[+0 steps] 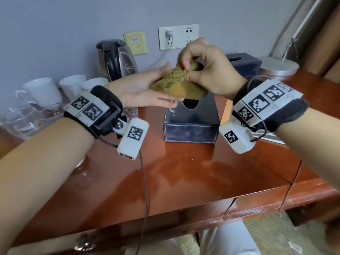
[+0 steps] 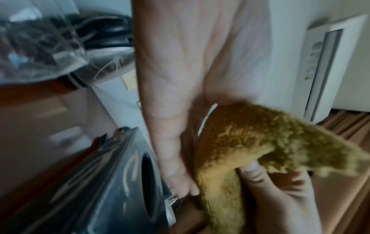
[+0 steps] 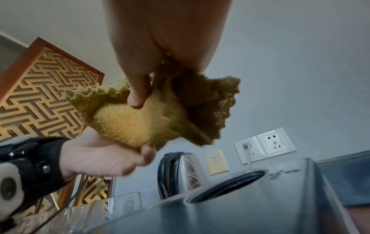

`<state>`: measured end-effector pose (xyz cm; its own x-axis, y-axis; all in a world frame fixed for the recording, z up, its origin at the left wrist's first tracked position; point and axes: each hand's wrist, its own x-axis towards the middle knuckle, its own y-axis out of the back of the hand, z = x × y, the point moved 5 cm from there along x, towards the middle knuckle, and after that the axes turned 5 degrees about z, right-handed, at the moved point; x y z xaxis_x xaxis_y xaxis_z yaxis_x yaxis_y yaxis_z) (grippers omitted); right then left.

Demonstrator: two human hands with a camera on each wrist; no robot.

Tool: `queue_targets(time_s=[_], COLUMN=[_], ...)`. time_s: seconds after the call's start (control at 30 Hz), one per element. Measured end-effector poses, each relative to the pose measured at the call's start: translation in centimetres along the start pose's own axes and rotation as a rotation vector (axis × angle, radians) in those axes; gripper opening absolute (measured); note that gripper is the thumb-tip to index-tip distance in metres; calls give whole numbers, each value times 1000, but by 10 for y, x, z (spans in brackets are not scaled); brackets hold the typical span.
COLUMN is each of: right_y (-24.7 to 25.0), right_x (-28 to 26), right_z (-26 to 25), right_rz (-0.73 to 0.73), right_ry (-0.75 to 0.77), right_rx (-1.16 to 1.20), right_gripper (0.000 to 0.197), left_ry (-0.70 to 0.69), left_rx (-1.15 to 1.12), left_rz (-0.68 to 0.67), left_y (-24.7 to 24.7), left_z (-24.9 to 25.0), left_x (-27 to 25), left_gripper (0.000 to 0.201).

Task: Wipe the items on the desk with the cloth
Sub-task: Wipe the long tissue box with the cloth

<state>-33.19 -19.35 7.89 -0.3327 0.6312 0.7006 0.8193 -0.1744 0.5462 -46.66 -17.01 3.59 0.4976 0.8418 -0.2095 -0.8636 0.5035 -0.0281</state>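
Polished red-brown desk [image 1: 184,172] carries, left to right, two clear glasses [image 1: 18,122], three white cups [image 1: 44,91], one kettle [image 1: 117,59] and two dark tissue boxes [image 1: 191,124], whose contents cannot be made out. Above the nearer box, one left hand [image 1: 145,91] lies palm-up, fingers straight and together, under one yellow-green cloth [image 1: 180,87], while one right hand [image 1: 207,69] pinches the cloth's top with curled fingertips
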Motion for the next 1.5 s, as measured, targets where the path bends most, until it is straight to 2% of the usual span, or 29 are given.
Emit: queue_targets(time_s=[0.07,0.17,0.2,0.27,0.33,0.37,0.47,0.6,0.63,0.73,0.77,0.87,0.93,0.97,1.0,1.07,1.13,1.17,1.23,1.27,1.33,1.4,1.5], right_y=[2,5,6,10,8,4,-9,-15,-17,-19,-19,-19,-20,-21,-21,-21,-16,-11,-4,-3,-7,-14,-14], right_x=[-6,-19,-22,-23,-19,-17,-8,-8,-9,-14,-15,-16,-16,-16,-17,-19,-25,-28,-38,-44,-56,-65,-69], right_z=[6,20,24,31,36,36,36,42,44,47,47,46,43,43,41,42,48,52,59,60,62,64,62], right_rz=[-9,-137,-163,-82,15,9,-33,-66,-92,-137,-132,-111,-96,-95,-95,-83,-84,-97,-142,-183,-364,-586,-726], right_ry=[10,-123,-190,-346,-499,-545,-568,-615,-630,-650,-642,-635,-630,-626,-626,-664,-716,-730,-714,-701,-680,-691,-688], right_rx=[-115,-123,-68,100,220,244,247,312,352,397,414,565,648,663,657,562,337,180,-94,-189,-343,-463,-555], right_gripper=[21,39,43,41,34,34,43,8,8,29,28,16,14,13,14,15,16,22,34,39,50,59,62], left_ry=[-37,-99,-136,-252,-378,-417,-478,-501,-501,-455,-414,-305,-280,-281,-284,-301,-279,-295,-429,-511,-582,-545,-501], left_rx=[29,192,260,384,410,407,393,257,234,224,212,301,397,443,488,531,499,522,737,863,1051,1148,1234], left_rz=[56,236,315,459,521,529,500,377,332,185,152,140,112,107,127,233,379,482,686,729,643,477,354], left_y=[-5,2,9,22,22,21,13,13,13,10,9,7,6,4,4,9,23,32,44,41,24,8,-2], left_z=[1,4,7,14,22,24,25,25,25,24,24,22,21,21,19,17,12,10,10,9,1,-10,-13], left_x=[4,6,7,8,5,5,4,0,-1,-3,-2,-1,-2,-3,-3,-2,-1,-1,-5,-7,-3,5,3], left_gripper=[17,12,19,36,41,41,39,44,43,31,25,29,47,48,39,18,15,18,19,17,20,29,39])
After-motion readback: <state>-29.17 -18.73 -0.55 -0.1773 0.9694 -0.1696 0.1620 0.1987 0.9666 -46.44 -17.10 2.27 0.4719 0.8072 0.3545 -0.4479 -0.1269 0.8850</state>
